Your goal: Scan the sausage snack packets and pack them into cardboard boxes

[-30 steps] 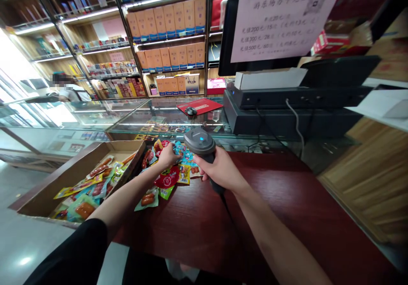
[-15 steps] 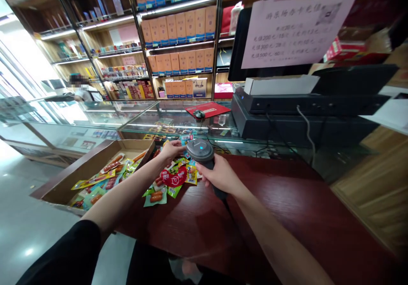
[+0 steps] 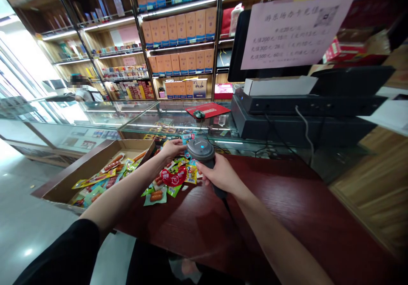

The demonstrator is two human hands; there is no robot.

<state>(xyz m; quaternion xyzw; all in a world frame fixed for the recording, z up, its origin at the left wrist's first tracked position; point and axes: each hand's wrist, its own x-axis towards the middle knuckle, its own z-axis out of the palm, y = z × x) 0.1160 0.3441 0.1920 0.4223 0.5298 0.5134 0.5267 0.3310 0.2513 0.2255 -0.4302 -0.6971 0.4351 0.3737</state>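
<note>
My right hand (image 3: 219, 175) is closed around the handle of a grey barcode scanner (image 3: 201, 150), whose blue light is lit. Just left of the scanner head, my left hand (image 3: 172, 149) pinches a blue snack packet (image 3: 188, 138), partly hidden by the scanner and fingers. Below both hands lies a pile of snack packets: a red packet (image 3: 174, 176), a yellow packet (image 3: 191, 174) and a pale green sausage packet (image 3: 156, 196) among them. Under my left forearm sits an open cardboard box (image 3: 60, 191) holding several more packets, mostly sausages.
The dark red tabletop (image 3: 255, 217) carries the pile and box. Behind it stands a glass display counter (image 3: 143, 128) with a red mat (image 3: 212, 110) and a computer mouse (image 3: 199, 114). A black monitor and till unit (image 3: 306, 106) stand back right. Someone (image 3: 83, 90) is far left.
Almost nothing differs. The scanner and both hands keep nearly the same place, and the view has shifted very slightly.
</note>
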